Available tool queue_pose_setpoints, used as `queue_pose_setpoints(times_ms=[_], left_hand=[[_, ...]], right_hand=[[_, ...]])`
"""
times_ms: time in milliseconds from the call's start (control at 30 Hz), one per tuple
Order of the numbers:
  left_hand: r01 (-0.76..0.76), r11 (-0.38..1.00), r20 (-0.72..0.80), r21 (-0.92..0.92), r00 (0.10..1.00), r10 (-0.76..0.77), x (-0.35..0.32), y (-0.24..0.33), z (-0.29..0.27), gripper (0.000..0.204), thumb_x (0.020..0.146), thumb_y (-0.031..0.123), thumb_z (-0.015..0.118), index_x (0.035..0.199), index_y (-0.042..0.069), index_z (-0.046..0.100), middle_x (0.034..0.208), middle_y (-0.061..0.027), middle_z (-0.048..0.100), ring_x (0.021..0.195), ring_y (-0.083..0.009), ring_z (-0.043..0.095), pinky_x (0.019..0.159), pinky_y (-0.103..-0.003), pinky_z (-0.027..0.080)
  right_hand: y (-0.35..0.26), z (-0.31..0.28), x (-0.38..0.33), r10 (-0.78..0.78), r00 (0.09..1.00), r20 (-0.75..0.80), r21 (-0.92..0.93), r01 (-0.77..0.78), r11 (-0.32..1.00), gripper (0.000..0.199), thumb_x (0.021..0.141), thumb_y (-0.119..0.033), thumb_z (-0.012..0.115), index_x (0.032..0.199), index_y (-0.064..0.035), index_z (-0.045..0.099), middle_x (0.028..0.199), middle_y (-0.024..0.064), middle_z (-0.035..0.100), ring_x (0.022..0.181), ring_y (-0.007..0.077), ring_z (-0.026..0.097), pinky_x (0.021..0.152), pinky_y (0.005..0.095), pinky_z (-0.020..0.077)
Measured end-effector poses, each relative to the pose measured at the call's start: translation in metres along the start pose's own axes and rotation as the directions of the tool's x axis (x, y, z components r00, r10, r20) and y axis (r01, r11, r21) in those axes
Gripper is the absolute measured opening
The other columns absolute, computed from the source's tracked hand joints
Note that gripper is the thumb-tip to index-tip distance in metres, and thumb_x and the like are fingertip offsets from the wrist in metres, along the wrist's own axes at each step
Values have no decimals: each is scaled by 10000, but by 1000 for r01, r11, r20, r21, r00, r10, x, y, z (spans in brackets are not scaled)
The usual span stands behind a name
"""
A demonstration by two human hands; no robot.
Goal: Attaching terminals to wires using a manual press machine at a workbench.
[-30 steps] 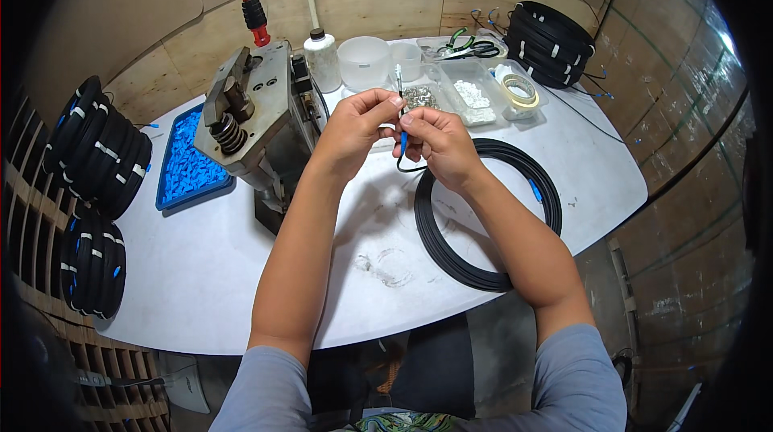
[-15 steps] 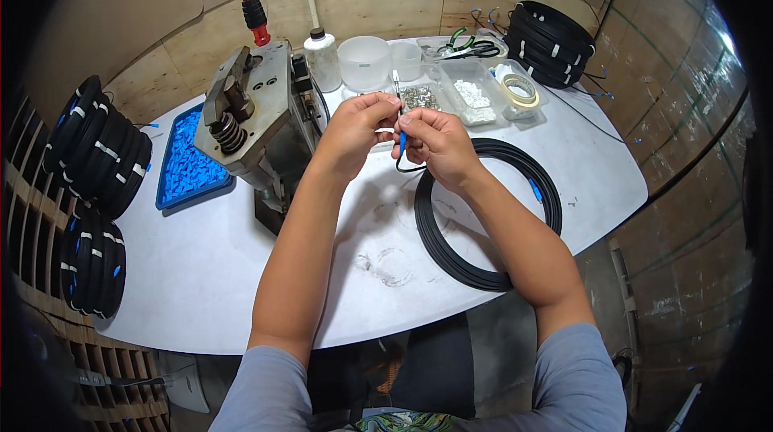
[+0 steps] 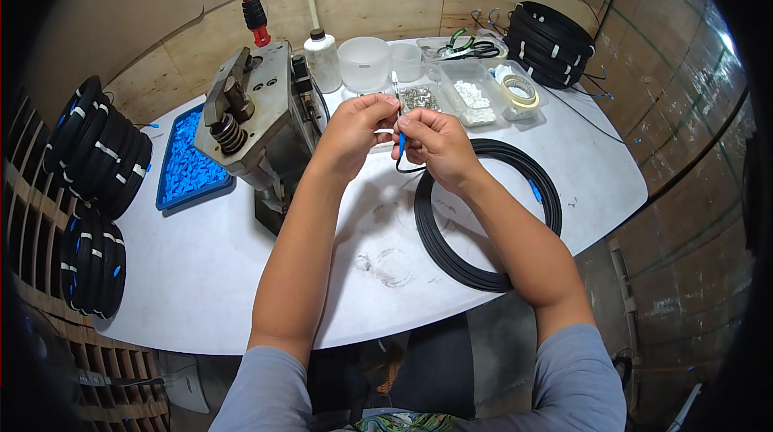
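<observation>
Above the table, both hands are closed on the end of a black cable, which stands upright between them. The end has a white tip (image 3: 394,78) pointing away from me and a blue sleeve (image 3: 402,144) lower down. My left hand (image 3: 358,132) pinches it from the left, thumb and forefinger together. My right hand (image 3: 436,142) grips it from the right, just above the blue sleeve. Part of the cable end is hidden by my fingers. Below, the cable runs toward a black cable coil (image 3: 427,223) lying under my right forearm. A blue connector (image 3: 535,190) rests on the coil.
A metal press (image 3: 250,102) stands left of my hands, beside a blue tray (image 3: 193,197) of small blue parts. Behind are a bottle (image 3: 322,62), tubs, bins of small parts, tape (image 3: 519,91) and scissors (image 3: 479,49). Bundled coils (image 3: 551,41) stand back right, others (image 3: 97,146) left.
</observation>
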State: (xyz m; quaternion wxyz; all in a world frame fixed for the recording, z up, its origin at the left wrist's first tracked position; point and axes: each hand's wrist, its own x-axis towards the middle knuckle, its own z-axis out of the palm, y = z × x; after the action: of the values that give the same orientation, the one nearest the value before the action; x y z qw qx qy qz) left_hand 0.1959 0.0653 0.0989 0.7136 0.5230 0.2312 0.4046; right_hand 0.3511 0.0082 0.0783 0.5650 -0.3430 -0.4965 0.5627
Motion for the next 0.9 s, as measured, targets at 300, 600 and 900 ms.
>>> queue_pose_setpoints(times_ms=[300,600,900], left_hand=[[-35,999,0,6,999,35,-2,2,3,131,918,172,585,884,52,624,821,-16,616,775,-123,587,723,-288,474],[-59,998,-28,21,998,60,-1,0,2,128,913,183,602,888,60,630,831,-9,618,784,-113,585,716,-264,449],[-60,998,33,-10,998,60,-1,0,3,136,939,160,553,925,45,624,869,-26,640,794,-119,599,727,-285,474]], right_hand=[[-2,1,0,-9,1000,-9,-11,9,1000,181,961,-190,569,885,-30,605,798,57,610,639,80,574,489,178,337],[-3,1,0,-20,1000,-9,-12,20,1000,192,960,-200,577,880,-28,605,798,59,609,634,75,565,491,178,334],[-1,-2,0,-54,998,17,-8,54,998,157,931,-192,626,888,-41,640,814,34,656,653,70,614,489,170,362]])
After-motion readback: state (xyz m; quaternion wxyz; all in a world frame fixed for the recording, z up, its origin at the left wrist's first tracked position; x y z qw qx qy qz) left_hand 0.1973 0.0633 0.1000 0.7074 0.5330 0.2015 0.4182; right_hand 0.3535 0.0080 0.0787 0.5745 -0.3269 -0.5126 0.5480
